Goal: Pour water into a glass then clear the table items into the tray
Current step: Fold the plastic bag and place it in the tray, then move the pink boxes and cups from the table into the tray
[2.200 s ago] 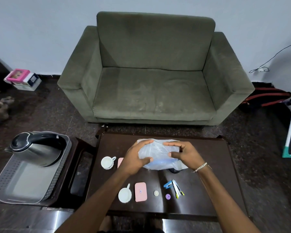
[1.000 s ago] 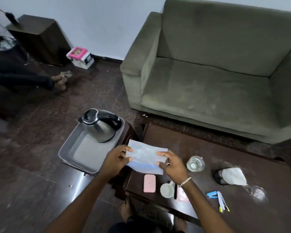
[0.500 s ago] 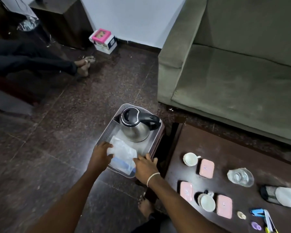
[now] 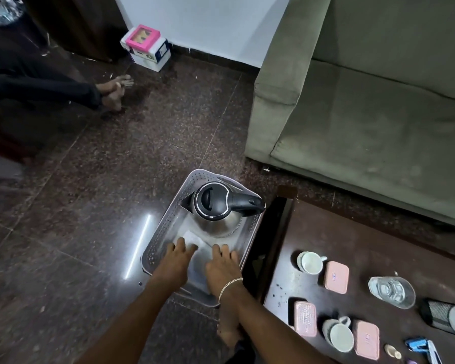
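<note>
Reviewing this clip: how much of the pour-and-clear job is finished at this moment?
Done: the glass on the table holds water, and the kettle sits in the tray. In hand: left hand and right hand press a plastic bag flat into the tray. Left: two cups, three pink boxes and small items on the table.

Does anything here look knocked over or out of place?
Yes: both white cups on the dark table lie tipped on their sides. The kettle stands upright in the tray.
</note>
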`<state>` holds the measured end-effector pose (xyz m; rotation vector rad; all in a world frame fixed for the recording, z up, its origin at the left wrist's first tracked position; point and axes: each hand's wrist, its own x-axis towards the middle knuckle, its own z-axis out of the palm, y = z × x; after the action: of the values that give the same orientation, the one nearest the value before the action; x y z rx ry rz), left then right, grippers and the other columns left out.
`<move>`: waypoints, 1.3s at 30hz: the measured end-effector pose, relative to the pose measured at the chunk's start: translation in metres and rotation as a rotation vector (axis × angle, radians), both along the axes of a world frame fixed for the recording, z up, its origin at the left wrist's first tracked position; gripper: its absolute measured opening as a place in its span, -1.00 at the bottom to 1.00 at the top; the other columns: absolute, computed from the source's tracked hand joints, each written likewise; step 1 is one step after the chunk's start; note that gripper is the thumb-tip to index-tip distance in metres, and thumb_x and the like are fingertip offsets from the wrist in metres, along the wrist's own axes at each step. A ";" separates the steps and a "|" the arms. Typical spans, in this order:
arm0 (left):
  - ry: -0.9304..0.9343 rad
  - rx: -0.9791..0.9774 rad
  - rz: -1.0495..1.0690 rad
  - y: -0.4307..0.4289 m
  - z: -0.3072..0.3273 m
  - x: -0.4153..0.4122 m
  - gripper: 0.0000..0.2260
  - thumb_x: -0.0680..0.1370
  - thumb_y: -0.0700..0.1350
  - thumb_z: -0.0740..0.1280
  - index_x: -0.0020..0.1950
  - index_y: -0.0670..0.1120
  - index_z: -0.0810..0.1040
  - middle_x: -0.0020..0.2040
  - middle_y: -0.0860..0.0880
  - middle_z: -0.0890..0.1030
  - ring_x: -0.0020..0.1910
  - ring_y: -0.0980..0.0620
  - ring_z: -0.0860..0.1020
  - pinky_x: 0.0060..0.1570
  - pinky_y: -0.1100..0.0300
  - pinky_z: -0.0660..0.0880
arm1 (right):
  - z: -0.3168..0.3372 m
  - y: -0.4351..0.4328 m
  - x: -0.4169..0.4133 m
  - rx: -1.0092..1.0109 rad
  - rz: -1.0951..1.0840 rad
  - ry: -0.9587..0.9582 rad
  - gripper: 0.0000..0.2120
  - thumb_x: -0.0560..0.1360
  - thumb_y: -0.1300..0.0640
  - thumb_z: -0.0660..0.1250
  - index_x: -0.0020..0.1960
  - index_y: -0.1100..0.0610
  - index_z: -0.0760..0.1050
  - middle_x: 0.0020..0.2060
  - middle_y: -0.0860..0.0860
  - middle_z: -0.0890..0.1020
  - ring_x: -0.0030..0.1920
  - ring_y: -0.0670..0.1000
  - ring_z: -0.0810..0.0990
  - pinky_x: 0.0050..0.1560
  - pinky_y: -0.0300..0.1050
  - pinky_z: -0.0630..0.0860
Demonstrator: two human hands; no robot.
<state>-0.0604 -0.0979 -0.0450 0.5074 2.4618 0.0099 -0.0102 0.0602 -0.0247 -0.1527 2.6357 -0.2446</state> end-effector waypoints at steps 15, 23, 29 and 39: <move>-0.076 -0.244 0.033 0.013 0.006 -0.005 -0.50 0.54 -0.23 0.34 0.45 -0.20 0.26 0.38 -0.17 0.37 0.39 -0.18 0.44 0.41 0.01 0.35 | -0.006 0.000 0.007 -0.172 0.133 -0.109 -0.74 0.53 0.27 0.27 0.19 0.18 0.55 0.23 0.22 0.45 0.24 0.32 0.42 0.28 0.22 0.36; 0.092 0.049 0.109 0.061 0.054 0.026 -0.71 0.56 -0.20 0.40 0.22 -0.18 0.42 0.19 -0.18 0.45 0.11 -0.23 0.58 0.01 -0.10 0.54 | 0.033 0.061 0.044 -0.444 -0.016 0.212 -0.65 0.44 0.30 0.28 0.21 0.20 0.55 0.08 0.16 0.51 0.07 0.22 0.49 0.17 0.08 0.47; 0.110 0.288 -0.034 0.145 0.070 0.089 -0.84 0.63 -0.09 0.28 0.16 -0.14 0.49 0.15 -0.13 0.47 0.05 -0.19 0.55 0.03 -0.08 0.56 | 0.046 0.164 0.107 -0.532 -0.312 0.378 -0.81 0.57 0.18 0.25 0.14 0.16 0.54 0.04 0.09 0.52 0.02 0.13 0.53 0.10 0.01 0.50; -0.148 0.143 -0.086 0.264 -0.014 0.198 -0.10 0.41 0.03 0.57 0.61 -0.09 0.14 0.59 -0.05 0.13 0.39 -0.23 0.48 0.35 -0.06 0.47 | -0.023 0.326 0.168 0.041 -0.424 0.081 -0.42 0.44 0.01 0.42 0.40 0.17 0.41 0.28 0.12 0.48 0.21 0.21 0.48 0.24 0.09 0.41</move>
<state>0.1380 0.1666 -0.0595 0.6498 2.3029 0.1829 0.1583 0.3866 -0.0477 0.4230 2.7268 -0.3288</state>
